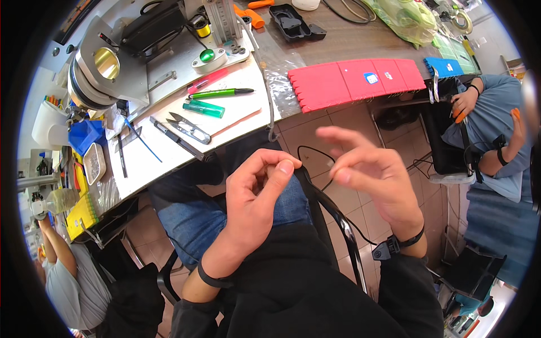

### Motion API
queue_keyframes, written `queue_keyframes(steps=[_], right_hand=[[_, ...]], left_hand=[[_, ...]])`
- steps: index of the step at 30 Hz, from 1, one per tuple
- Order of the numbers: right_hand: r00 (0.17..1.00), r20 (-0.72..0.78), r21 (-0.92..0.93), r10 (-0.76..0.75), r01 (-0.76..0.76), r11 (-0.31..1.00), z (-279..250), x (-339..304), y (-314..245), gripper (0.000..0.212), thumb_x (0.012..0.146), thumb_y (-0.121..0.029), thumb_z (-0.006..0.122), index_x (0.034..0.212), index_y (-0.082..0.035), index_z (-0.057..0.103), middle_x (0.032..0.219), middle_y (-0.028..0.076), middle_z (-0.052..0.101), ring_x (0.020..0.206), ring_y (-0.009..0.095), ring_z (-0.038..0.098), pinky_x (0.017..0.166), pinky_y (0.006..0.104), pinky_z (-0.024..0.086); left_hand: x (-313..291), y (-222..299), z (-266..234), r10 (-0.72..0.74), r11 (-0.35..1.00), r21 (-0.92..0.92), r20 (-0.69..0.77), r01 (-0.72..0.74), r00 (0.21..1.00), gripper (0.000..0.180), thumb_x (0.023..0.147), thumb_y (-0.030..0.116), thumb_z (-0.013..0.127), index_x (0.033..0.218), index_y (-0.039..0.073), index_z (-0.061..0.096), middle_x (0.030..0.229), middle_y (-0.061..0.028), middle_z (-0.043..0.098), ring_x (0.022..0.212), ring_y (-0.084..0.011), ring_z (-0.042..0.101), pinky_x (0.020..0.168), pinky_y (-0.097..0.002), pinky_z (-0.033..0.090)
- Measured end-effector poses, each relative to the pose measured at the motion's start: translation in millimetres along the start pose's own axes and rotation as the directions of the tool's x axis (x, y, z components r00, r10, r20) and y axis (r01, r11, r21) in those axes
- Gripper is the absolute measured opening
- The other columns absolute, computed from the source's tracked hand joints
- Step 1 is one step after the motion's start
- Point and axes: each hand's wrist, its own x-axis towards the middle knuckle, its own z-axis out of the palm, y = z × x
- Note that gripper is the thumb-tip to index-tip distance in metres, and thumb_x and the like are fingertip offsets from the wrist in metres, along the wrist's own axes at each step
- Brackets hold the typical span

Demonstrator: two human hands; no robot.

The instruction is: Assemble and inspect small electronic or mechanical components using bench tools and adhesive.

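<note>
My left hand (pixel 255 197) is raised over my lap, its thumb and index fingertips pressed together in a pinch. Whatever lies between them is hidden or too small to make out. To its right, at about the same height, is my right hand (pixel 375 179). Its thumb and a fingertip meet, while the upper fingers stretch out and blur with motion; no held thing shows clearly. Nearest on the white worktop (pixel 236 107) lie thread snips (pixel 190 128), a black slim tool (pixel 176 138), a green translucent tool (pixel 204 108), a green pen (pixel 221 93) and a pink marker (pixel 207 80).
A metal machine (pixel 132 62) stands at the back left. Red padded panels (pixel 355 84) line the edge of the brown table. A blue tray (pixel 87 137) and a small dish (pixel 94 163) sit at the left. Co-workers sit on both sides; a chair armrest (pixel 344 225) rises beside my lap.
</note>
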Motion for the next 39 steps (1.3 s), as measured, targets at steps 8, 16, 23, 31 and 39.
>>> queue_keyframes(steps=[8,16,23,31,39], right_hand=[[0.942,0.271,0.058,0.198,-0.222,0.973,9.8,8.4,2.6,0.015,0.086,-0.01,0.072,0.095,0.002,0.071,0.099,0.013,0.069,0.099,0.016,0.062,0.091,0.0292,0.045],[0.973,0.178,0.236,0.144,-0.184,0.954,-2.2,5.1,-22.7,0.014,0.091,-0.005,0.062,0.093,0.009,0.065,0.092,0.016,0.066,0.062,0.015,0.065,0.048,0.0255,0.056],[0.973,0.168,0.3,0.158,-0.203,0.932,-7.7,-3.2,-32.7,0.012,0.09,-0.001,0.06,0.091,0.011,0.062,0.099,0.02,0.064,0.054,0.015,0.062,0.036,0.022,0.049],[0.971,0.195,0.312,0.139,-0.196,0.93,-11.4,-11.2,-35.1,0.01,0.09,0.003,0.06,0.093,0.012,0.062,0.1,0.023,0.063,0.05,0.014,0.06,0.035,0.0224,0.047],[0.951,0.232,0.197,0.204,-0.251,0.948,-13.1,-17.0,-35.3,0.008,0.088,0.003,0.063,0.092,0.01,0.065,0.1,0.021,0.065,0.058,0.014,0.063,0.047,0.0231,0.051]], left_hand=[[2.4,5.7,-8.9,-0.044,0.999,0.033,0.061,0.042,0.997,0.019,0.095,0.019,0.059,0.098,0.001,0.065,0.061,0.0064,0.045,0.051,-0.0008,0.032,0.048,-0.02,0.022],[5.1,-1.0,-25.8,-0.292,0.858,-0.335,0.303,0.389,0.907,0.049,0.1,0.029,0.04,0.116,-0.013,0.058,0.096,-0.0227,0.069,0.083,-0.0256,0.07,0.081,-0.0372,0.058],[2.1,-2.7,-29.3,-0.25,0.863,-0.375,0.266,0.339,0.931,0.043,0.1,0.027,0.046,0.114,-0.01,0.062,0.095,-0.0193,0.07,0.084,-0.0234,0.07,0.081,-0.0339,0.056],[3.9,-9.1,-26.1,-0.322,0.862,-0.334,0.221,0.382,0.92,0.038,0.097,0.022,0.05,0.11,-0.011,0.064,0.089,-0.0187,0.071,0.079,-0.0223,0.071,0.077,-0.0352,0.059],[2.0,-12.4,-24.9,-0.286,0.906,-0.28,0.144,0.316,0.947,0.024,0.093,0.01,0.059,0.108,-0.007,0.066,0.09,-0.0162,0.071,0.079,-0.0202,0.07,0.077,-0.033,0.058]])
